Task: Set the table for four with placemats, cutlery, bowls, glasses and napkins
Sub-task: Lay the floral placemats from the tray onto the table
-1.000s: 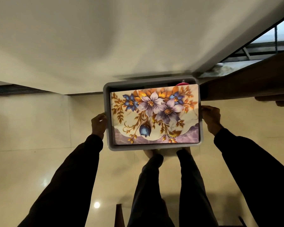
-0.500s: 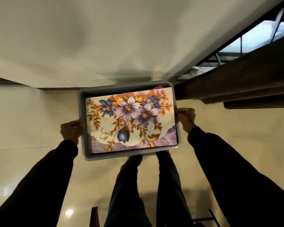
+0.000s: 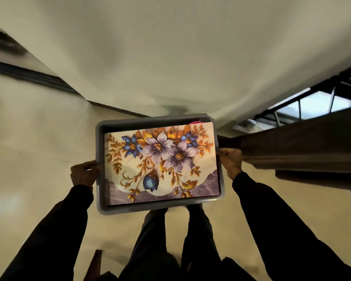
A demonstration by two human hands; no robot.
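Observation:
I carry a grey plastic tray point(image 3: 118, 209) in front of me over the floor. A floral placemat point(image 3: 160, 161) with purple and blue flowers lies on top and hides most of what is in the tray. A pink object point(image 3: 195, 122) peeks out at the far edge. My left hand point(image 3: 83, 173) grips the tray's left rim. My right hand point(image 3: 231, 162) grips the right rim. Both sleeves are dark.
A pale wall point(image 3: 170, 47) rises ahead with a dark skirting line point(image 3: 28, 76) at its foot. A dark wooden table edge point(image 3: 304, 147) juts in from the right, close to my right hand. Glossy cream floor tiles point(image 3: 32, 142) lie below; my legs point(image 3: 170, 230) show under the tray.
The tray has shifted back toward the centre of view, and the view has turned. The wooden edge at right now sits lower, beside my right hand. Both grips are unchanged.

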